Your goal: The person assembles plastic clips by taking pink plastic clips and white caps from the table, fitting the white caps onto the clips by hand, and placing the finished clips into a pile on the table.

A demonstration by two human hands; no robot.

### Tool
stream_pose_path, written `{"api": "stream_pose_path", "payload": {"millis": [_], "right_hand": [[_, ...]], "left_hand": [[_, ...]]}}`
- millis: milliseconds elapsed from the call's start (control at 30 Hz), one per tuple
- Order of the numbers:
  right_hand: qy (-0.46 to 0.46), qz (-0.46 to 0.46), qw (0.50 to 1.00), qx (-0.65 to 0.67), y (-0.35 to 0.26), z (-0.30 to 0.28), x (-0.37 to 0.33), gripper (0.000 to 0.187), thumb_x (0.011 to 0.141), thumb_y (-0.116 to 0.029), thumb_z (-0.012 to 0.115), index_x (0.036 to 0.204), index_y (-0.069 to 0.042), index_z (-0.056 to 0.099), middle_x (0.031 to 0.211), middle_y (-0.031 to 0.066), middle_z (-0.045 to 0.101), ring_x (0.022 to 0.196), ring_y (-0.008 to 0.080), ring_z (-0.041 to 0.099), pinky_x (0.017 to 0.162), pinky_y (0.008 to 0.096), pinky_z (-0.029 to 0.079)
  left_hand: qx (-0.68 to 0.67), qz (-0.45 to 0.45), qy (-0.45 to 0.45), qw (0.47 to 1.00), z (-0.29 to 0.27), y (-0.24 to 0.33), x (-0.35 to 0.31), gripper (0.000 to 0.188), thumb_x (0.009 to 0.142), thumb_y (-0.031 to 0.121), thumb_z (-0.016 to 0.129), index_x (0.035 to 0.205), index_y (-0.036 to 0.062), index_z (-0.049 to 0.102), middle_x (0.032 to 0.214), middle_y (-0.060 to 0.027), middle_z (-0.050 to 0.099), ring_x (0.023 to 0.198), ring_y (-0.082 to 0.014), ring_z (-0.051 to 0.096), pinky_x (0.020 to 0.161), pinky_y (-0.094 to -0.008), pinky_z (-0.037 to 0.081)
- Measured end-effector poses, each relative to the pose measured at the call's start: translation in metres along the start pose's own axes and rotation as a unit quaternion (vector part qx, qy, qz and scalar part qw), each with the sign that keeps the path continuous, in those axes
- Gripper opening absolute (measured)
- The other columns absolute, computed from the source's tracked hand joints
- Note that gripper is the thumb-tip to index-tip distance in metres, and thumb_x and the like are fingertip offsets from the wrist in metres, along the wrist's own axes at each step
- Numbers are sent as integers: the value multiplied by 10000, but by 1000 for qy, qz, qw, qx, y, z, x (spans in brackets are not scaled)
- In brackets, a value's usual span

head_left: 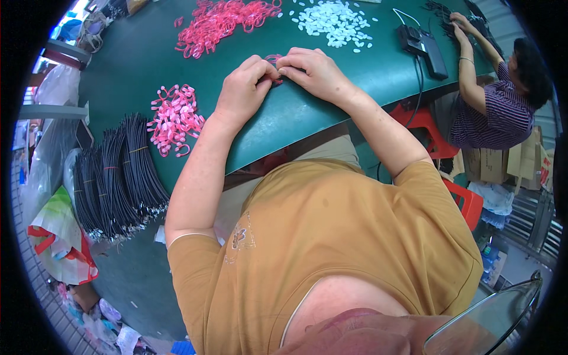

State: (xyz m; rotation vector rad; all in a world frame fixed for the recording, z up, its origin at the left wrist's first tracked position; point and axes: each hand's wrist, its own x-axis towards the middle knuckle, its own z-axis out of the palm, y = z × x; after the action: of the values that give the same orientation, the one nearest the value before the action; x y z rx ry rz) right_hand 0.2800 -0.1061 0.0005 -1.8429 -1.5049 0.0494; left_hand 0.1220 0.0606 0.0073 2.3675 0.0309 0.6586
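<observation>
My left hand (249, 81) and my right hand (313, 72) meet over the green table (284, 124), both with fingers pinched together. Between the fingertips a pink loop (273, 58) shows in part; the rest of it is hidden by the fingers. Beyond my left hand lies a heap of red-pink loops (207, 35). Small white oval pieces (334, 23) are scattered past my right hand. Beside my left forearm is a smaller pile of pink loops with whitish pieces on them (176, 115).
Bundles of black cables (118, 177) lie at the left table edge. A black power adapter (421, 44) with a cord sits at the right. A co-worker in a striped shirt (494, 112) handles dark cables (444, 15) at the far right. Red stools (426, 127) stand below the table.
</observation>
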Motion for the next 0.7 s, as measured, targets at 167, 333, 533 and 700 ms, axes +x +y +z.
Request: {"api": "stream_pose_path", "payload": {"millis": [167,333,533,700], "right_hand": [[-32,15,999,0,-1,-1,0,165,1046,-279,661,1083,-174,783,999,8,706,1037,247,699,870,437,482],[-36,-35,996,-78,-7,-3,1,153,1048,-265,669,1092,-178,786,1040,14,716,1090,248,694,917,448,471],[-75,-60,983,-156,-13,-6,3,170,1045,-271,679,1124,-180,798,1068,40,720,1080,273,696,905,456,489],[-138,9,990,12,9,-22,13,214,1035,-273,694,1177,-164,811,1055,83,717,1027,313,719,879,439,571]], "left_hand": [[-3,-3,-1,1000,0,-1,0,94,907,23,753,969,77,709,962,-88,687,861,-307,720,748,-413,586],[-11,8,9,1000,0,-3,0,99,900,26,759,965,77,705,958,-91,683,860,-309,718,753,-409,587],[4,11,-2,1000,-3,-1,1,98,896,22,763,960,77,711,969,-91,689,877,-310,724,764,-419,588],[2,-16,-11,1000,-4,4,-1,130,871,-33,759,971,35,711,949,-107,682,885,-284,718,788,-386,577]]}}
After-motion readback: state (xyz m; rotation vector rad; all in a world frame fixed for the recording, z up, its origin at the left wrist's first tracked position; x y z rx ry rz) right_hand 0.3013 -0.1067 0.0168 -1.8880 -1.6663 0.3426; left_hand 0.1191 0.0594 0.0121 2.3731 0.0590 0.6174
